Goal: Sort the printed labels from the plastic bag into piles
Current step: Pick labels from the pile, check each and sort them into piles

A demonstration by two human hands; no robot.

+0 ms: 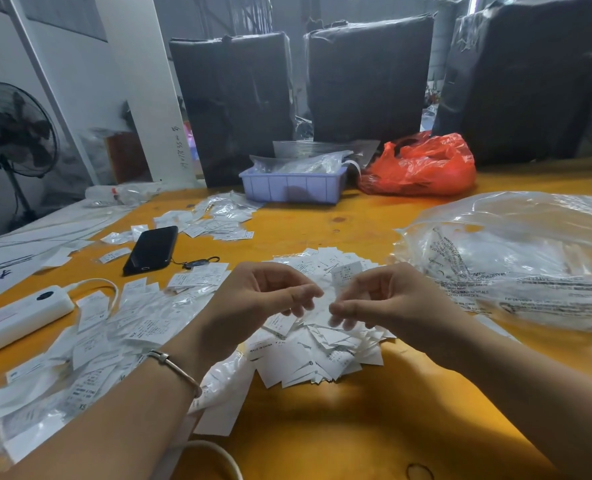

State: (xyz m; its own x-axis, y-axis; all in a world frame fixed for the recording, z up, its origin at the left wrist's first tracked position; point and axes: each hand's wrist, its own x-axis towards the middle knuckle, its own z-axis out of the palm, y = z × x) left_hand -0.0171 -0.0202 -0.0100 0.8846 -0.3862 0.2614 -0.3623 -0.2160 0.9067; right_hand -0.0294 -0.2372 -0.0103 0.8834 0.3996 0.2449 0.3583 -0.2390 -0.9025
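Sorting labels over the heap on the desk (pixel 356 223)

We held our left hand (pixel 259 299) and right hand (pixel 388 299) with fingers curled above the pile of labels (pixel 322 355), beside the plastic bag (pixel 516 258); whether either pinched a label we could not tell, for blur hid the fingertips. We judged it best to lift one label at a time and read its size before dropping it.
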